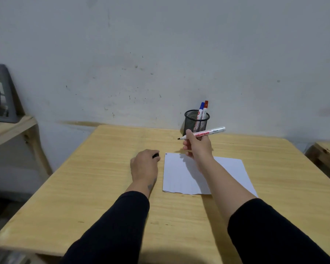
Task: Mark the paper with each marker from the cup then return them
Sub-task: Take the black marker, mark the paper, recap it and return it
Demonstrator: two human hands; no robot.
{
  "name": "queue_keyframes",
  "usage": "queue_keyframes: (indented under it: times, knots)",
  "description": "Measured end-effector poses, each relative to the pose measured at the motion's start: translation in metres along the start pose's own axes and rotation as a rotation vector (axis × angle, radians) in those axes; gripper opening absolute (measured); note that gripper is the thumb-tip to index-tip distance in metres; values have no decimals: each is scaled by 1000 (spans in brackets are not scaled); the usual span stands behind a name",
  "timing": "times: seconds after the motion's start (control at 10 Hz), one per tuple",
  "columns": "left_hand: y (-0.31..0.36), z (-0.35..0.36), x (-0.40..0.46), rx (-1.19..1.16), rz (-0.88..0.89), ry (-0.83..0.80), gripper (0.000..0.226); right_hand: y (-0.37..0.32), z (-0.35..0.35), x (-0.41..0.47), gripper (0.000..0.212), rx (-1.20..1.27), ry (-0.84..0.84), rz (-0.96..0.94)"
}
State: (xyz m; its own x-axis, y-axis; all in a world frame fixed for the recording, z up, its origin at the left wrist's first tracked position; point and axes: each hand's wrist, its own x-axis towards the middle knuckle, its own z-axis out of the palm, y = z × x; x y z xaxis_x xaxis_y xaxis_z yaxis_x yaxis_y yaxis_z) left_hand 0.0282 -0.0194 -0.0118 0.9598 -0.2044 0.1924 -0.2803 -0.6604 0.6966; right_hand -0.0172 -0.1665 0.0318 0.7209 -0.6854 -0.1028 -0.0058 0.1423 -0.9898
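A white sheet of paper [181,174] lies on the wooden table [95,187], with a small dark mark at its far left corner. My right hand [197,147] hovers above the paper's far edge, gripping an uncapped black marker [208,133] with its tip pointing left. To the left of the paper my left hand [144,165] rests on the table, closed on a small black marker cap [155,155]. A black mesh cup [196,121] stands at the table's far edge against the wall, holding a blue marker [201,109] and a red marker [205,108] upright.
A grey wall rises right behind the table. A wooden shelf [10,128] with a dark framed object [0,92] stands at the left. Another wooden surface [326,151] shows at the right edge.
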Motion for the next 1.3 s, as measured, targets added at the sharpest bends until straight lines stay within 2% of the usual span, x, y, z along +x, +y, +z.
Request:
queue_keyframes:
  times: [0.1, 0.2, 0.3, 0.4, 0.5, 0.6, 0.9, 1.3]
  knots:
    - [-4, 1, 4, 102, 87, -18, 29, 7, 5, 2, 28, -29, 26, -10]
    - [-6, 1, 4, 155, 136, -18, 33, 13, 15, 3, 13, -19, 13, -30]
    - [-7, 1, 2, 171, 145, -13, 42, 18, 22, 3, 7, 90, -61, -40]
    - [-7, 4, 1, 288, 118, -88, 68, 18, 25, 4, 10, 80, -79, -40]
    - [-7, 7, 4, 379, 103, -166, 84, 18, 25, 10, 22, -72, -49, -120]
    - [-6, 7, 5, 406, 99, -191, 86, 19, 29, 11, 39, -203, -22, -189]
    - [-5, 7, 6, 412, 87, -195, 86, 32, 33, 11, 28, -263, 56, -185]
    - [-4, 7, 6, 419, 85, -199, 87, 35, 33, 14, 32, -399, 60, -208]
